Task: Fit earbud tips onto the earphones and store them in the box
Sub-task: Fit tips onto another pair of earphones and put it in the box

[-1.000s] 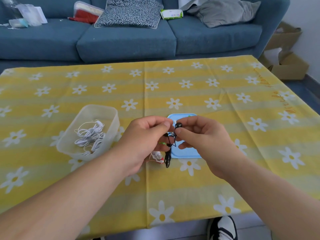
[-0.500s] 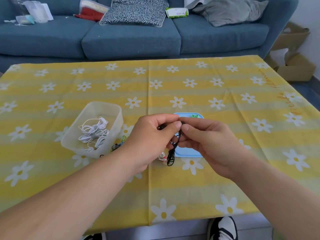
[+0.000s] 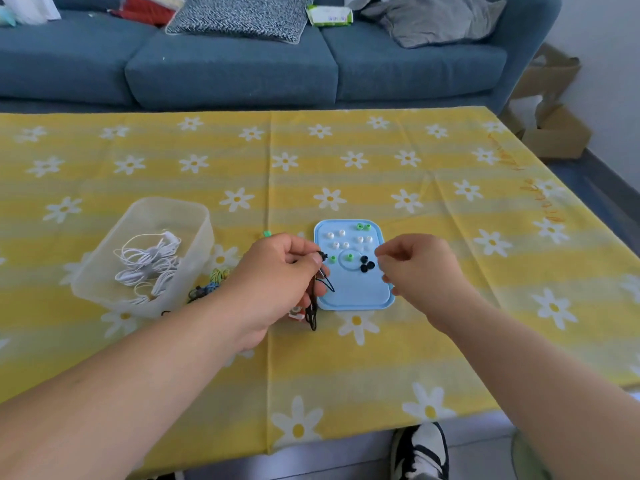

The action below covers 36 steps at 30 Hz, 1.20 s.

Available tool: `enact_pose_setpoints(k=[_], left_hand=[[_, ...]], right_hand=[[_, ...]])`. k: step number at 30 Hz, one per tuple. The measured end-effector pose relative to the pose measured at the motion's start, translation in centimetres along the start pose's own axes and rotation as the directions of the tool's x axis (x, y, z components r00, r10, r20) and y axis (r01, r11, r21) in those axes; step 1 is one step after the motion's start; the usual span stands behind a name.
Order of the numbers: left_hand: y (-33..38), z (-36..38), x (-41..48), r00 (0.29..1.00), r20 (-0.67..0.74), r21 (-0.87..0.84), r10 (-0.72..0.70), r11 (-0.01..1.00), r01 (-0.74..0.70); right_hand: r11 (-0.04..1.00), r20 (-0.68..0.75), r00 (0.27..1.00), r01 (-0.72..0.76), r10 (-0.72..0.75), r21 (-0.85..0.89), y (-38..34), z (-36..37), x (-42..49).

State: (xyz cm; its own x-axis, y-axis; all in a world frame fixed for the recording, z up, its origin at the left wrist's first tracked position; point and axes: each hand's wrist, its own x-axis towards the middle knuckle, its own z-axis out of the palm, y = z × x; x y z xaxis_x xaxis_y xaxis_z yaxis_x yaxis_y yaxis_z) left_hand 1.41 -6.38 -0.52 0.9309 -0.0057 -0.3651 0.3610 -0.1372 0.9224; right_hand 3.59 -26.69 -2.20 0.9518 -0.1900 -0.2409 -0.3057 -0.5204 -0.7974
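Note:
My left hand pinches a black earphone at the left edge of a light blue tray; its black cable hangs down to the tablecloth. On the tray lie several white tips, green tips and black tips. My right hand hovers at the tray's right edge with fingers loosely curled and nothing visible in them. A clear plastic box at the left holds white earphones.
More coloured earphones lie between the box and my left hand. The table carries a yellow daisy tablecloth. A blue sofa stands behind it, cardboard boxes at the right, and a shoe below the front edge.
My hands were joined over the black earphone; my right hand has drawn away to the right, uncovering the tray. The left hand keeps the earphone. The camera tilted down slightly.

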Motion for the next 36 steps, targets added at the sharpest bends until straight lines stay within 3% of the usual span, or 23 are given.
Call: enact_pose_setpoints(k=[4, 16, 20, 26, 36], left_hand=[[0.0, 0.0, -0.6, 1.0, 0.027, 0.005, -0.01, 1.0, 0.01], [0.5, -2.6, -1.9, 1.0, 0.023, -0.011, 0.002, 1.0, -0.002], [0.9, -3.4, -2.1, 1.0, 0.015, -0.065, 0.025, 0.998, -0.024], [0.6, -5.2, -2.2, 0.997, -0.035, -0.131, 0.071, 0.989, -0.075], [0.7, -6.8, -2.7, 0.974, -0.092, -0.008, 0.209, 0.978, -0.21]], right_hand=[[0.972, 0.032, 0.998, 0.052, -0.046, -0.231, 0.9, 1.3, 0.7], [0.902, 0.003, 0.987, 0.148, -0.16, -0.405, 0.3, 2.9, 1.1], [0.968, -0.005, 0.987, 0.157, -0.161, -0.196, -2.4, 2.8, -0.5], [0.959, 0.159, 0.975, 0.108, -0.153, 0.261, -6.7, 4.1, -4.0], [0.823, 0.354, 0.933, -0.156, -0.058, 0.546, -8.4, 5.7, -4.2]])
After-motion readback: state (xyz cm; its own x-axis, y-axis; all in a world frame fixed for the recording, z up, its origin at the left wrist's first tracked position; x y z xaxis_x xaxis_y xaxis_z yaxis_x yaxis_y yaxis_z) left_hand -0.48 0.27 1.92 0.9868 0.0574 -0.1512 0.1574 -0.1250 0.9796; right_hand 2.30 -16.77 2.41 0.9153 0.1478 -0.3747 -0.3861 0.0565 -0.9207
